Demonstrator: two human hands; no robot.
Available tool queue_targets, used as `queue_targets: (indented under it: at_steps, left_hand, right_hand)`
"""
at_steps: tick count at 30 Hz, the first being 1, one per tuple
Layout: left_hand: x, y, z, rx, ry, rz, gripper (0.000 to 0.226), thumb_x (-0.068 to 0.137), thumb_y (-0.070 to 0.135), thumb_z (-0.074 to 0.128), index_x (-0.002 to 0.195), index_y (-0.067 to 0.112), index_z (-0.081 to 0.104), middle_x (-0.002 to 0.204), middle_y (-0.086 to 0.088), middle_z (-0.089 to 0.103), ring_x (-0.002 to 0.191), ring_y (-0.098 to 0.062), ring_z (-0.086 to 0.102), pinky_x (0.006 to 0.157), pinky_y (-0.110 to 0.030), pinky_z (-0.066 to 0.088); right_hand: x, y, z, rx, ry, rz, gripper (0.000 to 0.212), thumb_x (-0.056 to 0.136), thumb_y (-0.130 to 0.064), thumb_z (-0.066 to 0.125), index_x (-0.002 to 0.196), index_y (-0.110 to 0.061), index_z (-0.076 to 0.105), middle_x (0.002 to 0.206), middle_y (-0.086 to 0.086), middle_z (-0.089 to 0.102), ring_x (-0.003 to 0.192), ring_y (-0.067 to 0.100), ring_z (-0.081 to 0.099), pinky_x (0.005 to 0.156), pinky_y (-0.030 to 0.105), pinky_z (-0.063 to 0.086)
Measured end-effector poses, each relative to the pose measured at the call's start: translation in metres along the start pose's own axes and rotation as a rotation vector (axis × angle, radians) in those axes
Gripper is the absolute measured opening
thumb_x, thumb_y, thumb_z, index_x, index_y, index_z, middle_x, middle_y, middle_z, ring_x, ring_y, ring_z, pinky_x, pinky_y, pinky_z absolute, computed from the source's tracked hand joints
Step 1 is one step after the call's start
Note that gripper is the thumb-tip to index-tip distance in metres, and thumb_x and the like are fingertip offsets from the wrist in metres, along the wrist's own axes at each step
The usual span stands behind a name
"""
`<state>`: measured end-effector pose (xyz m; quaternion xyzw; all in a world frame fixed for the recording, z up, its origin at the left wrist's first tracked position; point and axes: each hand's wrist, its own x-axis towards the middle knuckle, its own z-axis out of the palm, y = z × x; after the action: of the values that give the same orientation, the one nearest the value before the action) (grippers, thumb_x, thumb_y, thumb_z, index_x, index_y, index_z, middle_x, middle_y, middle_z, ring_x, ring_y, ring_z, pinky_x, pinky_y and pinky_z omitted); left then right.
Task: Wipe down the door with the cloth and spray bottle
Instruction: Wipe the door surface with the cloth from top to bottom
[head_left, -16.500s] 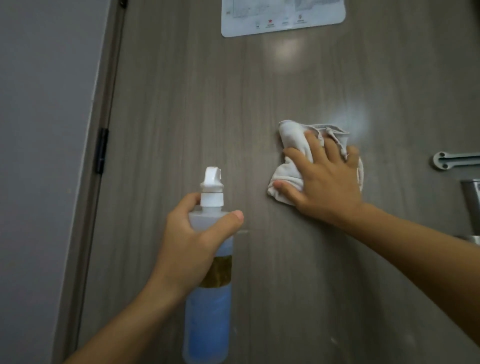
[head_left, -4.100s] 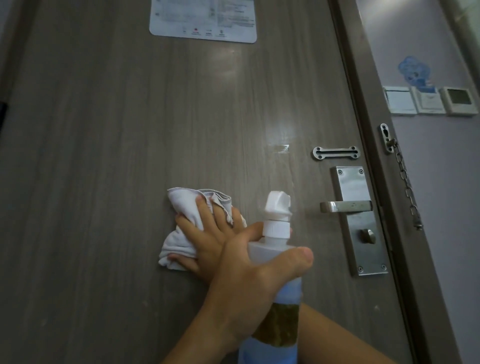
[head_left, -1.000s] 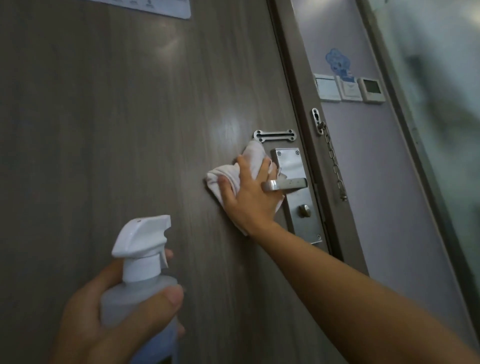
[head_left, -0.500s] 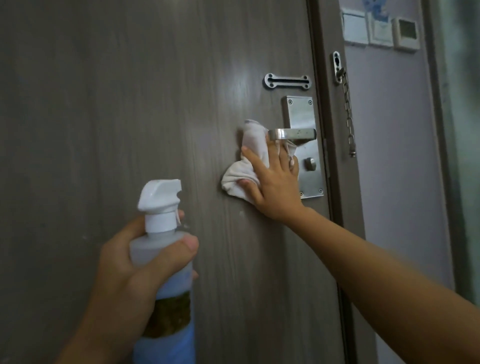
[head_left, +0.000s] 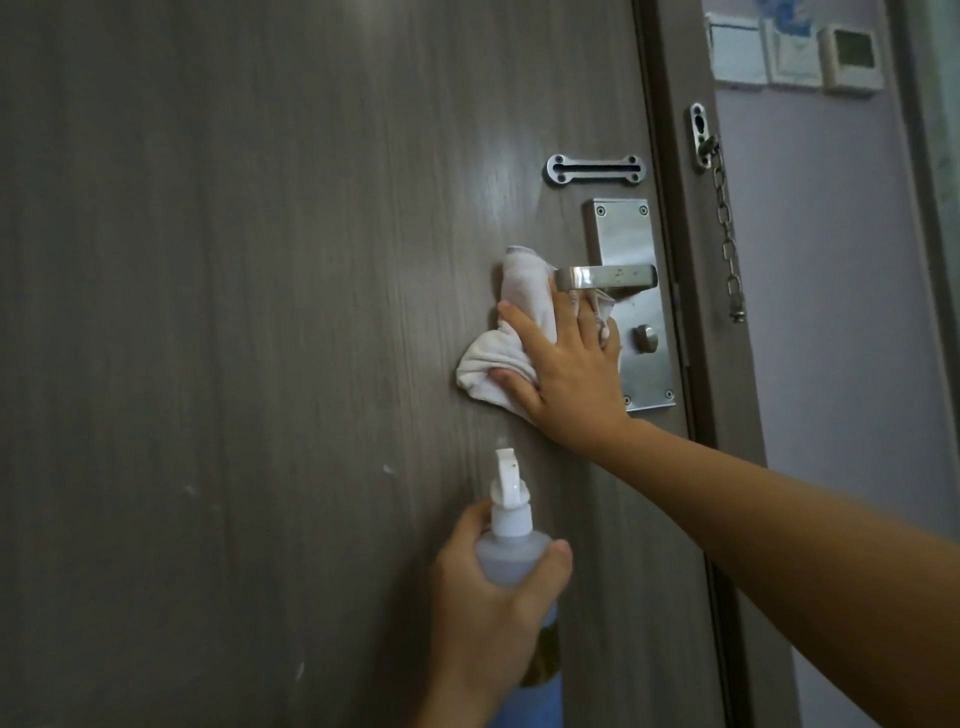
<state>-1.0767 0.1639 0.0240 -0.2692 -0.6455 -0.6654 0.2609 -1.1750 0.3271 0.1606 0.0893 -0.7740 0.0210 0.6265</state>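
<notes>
My right hand (head_left: 566, 374) presses the white cloth (head_left: 511, 332) flat-fingered against the door (head_left: 260, 312) under the lever handle (head_left: 605, 276), my left hand (head_left: 488, 618) gripping the spray bottle (head_left: 511, 525)

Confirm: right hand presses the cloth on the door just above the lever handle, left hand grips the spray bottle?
Not quite. In the head view the right hand presses the cloth on the door just below the lever handle, not above it. The left hand does grip the spray bottle.
</notes>
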Motion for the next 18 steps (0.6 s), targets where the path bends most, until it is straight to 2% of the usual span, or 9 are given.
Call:
queue_targets:
  at_steps: [4,8,12,15,18]
  left_hand:
    - [0.006,-0.012,0.007,0.033,0.058,-0.027,0.051,0.057,0.049,0.083,0.093,0.016,0.071,0.078,-0.002,0.073,0.07,-0.015,0.072,0.068,-0.032,0.06]
    - [0.009,-0.017,0.012,0.044,0.069,-0.019,0.049,0.057,0.049,0.082,0.093,0.018,0.07,0.079,0.0,0.073,0.07,-0.013,0.071,0.066,-0.027,0.059]
    - [0.013,-0.014,0.015,0.054,0.067,-0.008,0.047,0.058,0.05,0.082,0.091,0.019,0.069,0.078,0.0,0.072,0.071,-0.017,0.072,0.067,-0.035,0.062]
    - [0.01,-0.009,0.008,0.065,0.088,0.012,0.045,0.059,0.049,0.082,0.088,0.018,0.068,0.075,0.0,0.071,0.068,-0.015,0.07,0.064,-0.032,0.06]
    - [0.002,-0.008,-0.016,0.065,0.151,0.027,0.048,0.058,0.05,0.082,0.093,0.02,0.071,0.079,0.001,0.074,0.07,-0.012,0.071,0.066,-0.03,0.06]
  right_hand:
    - [-0.001,-0.001,0.001,0.006,0.02,0.003,0.067,0.099,-0.072,0.036,0.159,-0.042,0.032,0.166,0.024,0.026,0.152,0.047,0.024,0.115,0.067,0.026]
    - [-0.002,-0.001,0.002,0.005,0.036,-0.002,0.067,0.098,-0.072,0.036,0.158,-0.041,0.034,0.166,0.024,0.027,0.152,0.048,0.025,0.114,0.067,0.027]
    - [-0.002,0.0,0.003,-0.002,0.051,-0.006,0.067,0.098,-0.071,0.039,0.157,-0.04,0.037,0.165,0.025,0.027,0.151,0.047,0.026,0.113,0.067,0.028]
    - [-0.002,0.0,0.004,0.0,0.035,-0.009,0.067,0.098,-0.071,0.04,0.159,-0.041,0.034,0.167,0.024,0.023,0.152,0.047,0.024,0.115,0.068,0.026]
    - [-0.001,0.001,0.004,0.015,0.013,-0.001,0.068,0.098,-0.072,0.039,0.16,-0.044,0.028,0.17,0.022,0.017,0.155,0.046,0.018,0.117,0.069,0.021]
